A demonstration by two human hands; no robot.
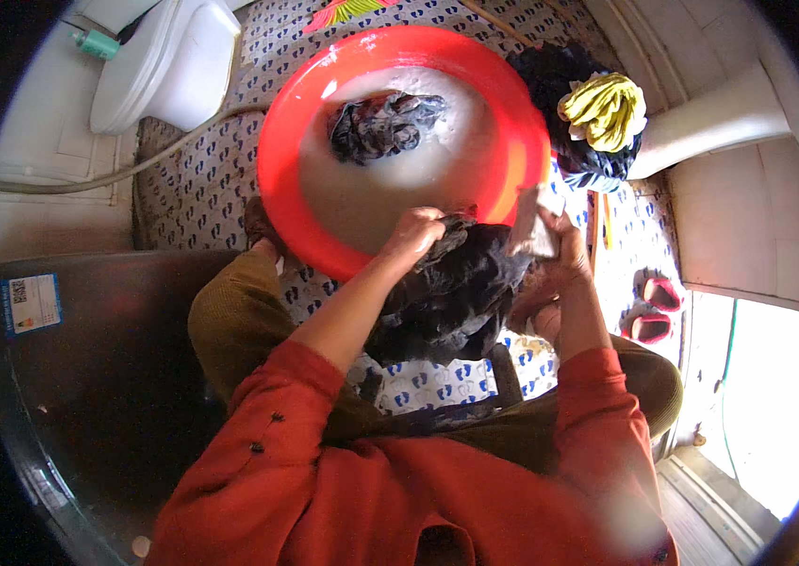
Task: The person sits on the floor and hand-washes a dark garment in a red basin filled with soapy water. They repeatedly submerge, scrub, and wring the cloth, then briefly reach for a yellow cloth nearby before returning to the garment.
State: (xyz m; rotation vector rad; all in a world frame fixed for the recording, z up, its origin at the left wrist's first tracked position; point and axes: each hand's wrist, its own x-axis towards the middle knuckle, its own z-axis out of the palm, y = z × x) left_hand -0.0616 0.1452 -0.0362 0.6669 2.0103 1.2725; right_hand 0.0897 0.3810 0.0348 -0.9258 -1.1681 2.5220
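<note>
A wet black cloth (452, 304) hangs bunched between my knees, just below the near rim of a round red plastic basin (282, 205). My left hand (419, 235) is closed on a bunched upper edge of it. On the right, my right hand (565, 244) grips a pale, blocky object (535, 223), perhaps a bar of soap or a brush; which one I cannot tell. That object is against the cloth's right side. Cloudy, sudsy water (371, 198) fills part of the basin, and a dark wet garment (385, 126) lies crumpled in it.
Right of the basin, a yellow cloth (604, 110) lies on a dark clothes pile (558, 71). A white toilet (187, 67) stands upper left, with a grey hose (159, 157) running below it. Red slippers (657, 311) are at right. A dark, glossy tub-like surface (109, 396) borders my left side.
</note>
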